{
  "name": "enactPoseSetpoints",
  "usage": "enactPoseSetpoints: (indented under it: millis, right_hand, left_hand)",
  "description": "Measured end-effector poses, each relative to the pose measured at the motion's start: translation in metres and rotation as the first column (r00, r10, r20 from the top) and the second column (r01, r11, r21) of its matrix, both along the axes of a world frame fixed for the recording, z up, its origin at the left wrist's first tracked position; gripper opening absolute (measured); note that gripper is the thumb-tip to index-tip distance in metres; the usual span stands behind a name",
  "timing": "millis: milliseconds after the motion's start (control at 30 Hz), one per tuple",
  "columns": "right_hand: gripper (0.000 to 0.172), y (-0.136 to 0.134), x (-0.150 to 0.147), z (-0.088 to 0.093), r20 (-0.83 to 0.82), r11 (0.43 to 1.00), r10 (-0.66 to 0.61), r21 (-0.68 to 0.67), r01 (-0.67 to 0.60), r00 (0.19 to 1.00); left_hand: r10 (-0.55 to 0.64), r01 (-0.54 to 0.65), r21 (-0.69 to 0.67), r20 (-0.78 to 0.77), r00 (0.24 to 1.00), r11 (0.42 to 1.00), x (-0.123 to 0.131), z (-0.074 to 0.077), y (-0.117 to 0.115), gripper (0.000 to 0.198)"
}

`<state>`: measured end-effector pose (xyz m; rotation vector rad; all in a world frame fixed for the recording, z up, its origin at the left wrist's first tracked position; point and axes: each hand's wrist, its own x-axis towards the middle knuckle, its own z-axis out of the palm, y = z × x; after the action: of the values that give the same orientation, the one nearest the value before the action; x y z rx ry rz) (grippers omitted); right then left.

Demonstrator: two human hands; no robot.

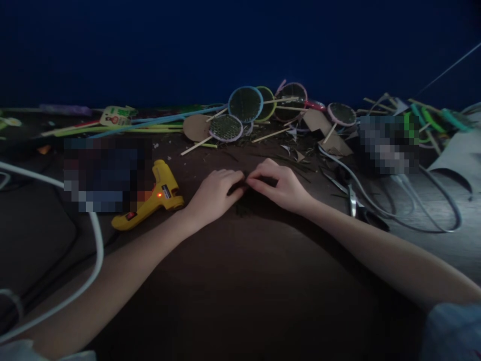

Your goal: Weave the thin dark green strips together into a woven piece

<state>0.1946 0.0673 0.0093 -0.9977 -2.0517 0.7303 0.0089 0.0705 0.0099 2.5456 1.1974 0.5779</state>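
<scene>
My left hand [215, 193] and my right hand [280, 184] meet at the middle of the dark table [240, 281]. Both press with curled fingers on a small dark green woven piece [246, 198] that lies flat between them. Most of that piece is hidden under my fingers and lost in the dim light. A yellow glue gun [152, 195] with a lit orange lamp lies just left of my left hand.
Scissors [356, 205] lie to the right of my right hand, beside grey cables [432, 220]. Several round woven fans on sticks [246, 105], cardboard pieces [323, 128] and coloured straws [150, 123] are piled along the far edge. A white cable [95, 240] loops at the left.
</scene>
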Motion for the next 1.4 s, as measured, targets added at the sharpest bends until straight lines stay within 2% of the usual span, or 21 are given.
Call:
enactPoseSetpoints:
  millis: [67, 133, 267, 400, 567, 933, 1067, 1300, 1400]
  right_hand:
    - [0.019, 0.000, 0.000, 0.001, 0.001, 0.999, 0.008, -0.051, -0.008, 1.000]
    - [0.019, 0.002, 0.000, 0.001, 0.016, 0.995, -0.054, -0.078, 0.055, 0.998]
    - [0.014, 0.005, -0.003, -0.005, 0.140, 0.978, -0.206, 0.003, 0.208, 0.968]
    - [0.024, 0.005, -0.007, -0.009, 0.292, 0.970, -0.242, 0.056, 0.236, 0.925]
    - [0.028, 0.004, -0.009, -0.009, 0.360, 0.965, -0.262, 0.082, 0.250, 0.895]
    - [0.033, 0.005, -0.008, -0.012, 0.349, 0.966, -0.258, 0.086, 0.244, 0.901]
    - [0.028, 0.005, -0.007, -0.011, 0.339, 0.972, -0.233, 0.066, 0.224, 0.912]
    - [0.003, 0.009, -0.003, -0.010, 0.168, 0.985, -0.153, 0.106, 0.136, 0.974]
    - [0.006, 0.008, -0.001, -0.010, 0.087, 0.987, -0.139, 0.098, 0.131, 0.986]
  left_hand:
    - [0.023, -0.022, -0.025, 0.010, 1.000, 0.999, 0.000, 0.001, 0.000, 0.007]
    - [0.039, -0.037, -0.060, 0.040, 0.998, 0.998, 0.001, 0.003, -0.001, 0.007]
    - [0.046, -0.036, -0.097, 0.099, 0.994, 0.995, 0.001, 0.006, -0.003, 0.008]
    - [0.039, -0.030, -0.086, 0.107, 0.994, 0.996, 0.001, 0.005, -0.003, 0.009]
    - [0.034, -0.026, -0.068, 0.118, 0.992, 0.997, 0.001, 0.003, -0.001, 0.008]
    - [0.018, -0.010, -0.065, 0.122, 0.992, 0.998, 0.000, 0.001, -0.001, 0.008]
    - [0.023, -0.015, -0.066, 0.110, 0.994, 0.998, 0.001, 0.002, -0.001, 0.008]
    - [0.034, -0.022, -0.090, 0.125, 0.992, 0.996, 0.001, 0.003, -0.002, 0.008]
    - [0.038, -0.025, -0.104, 0.124, 0.992, 0.994, 0.001, 0.005, -0.002, 0.007]
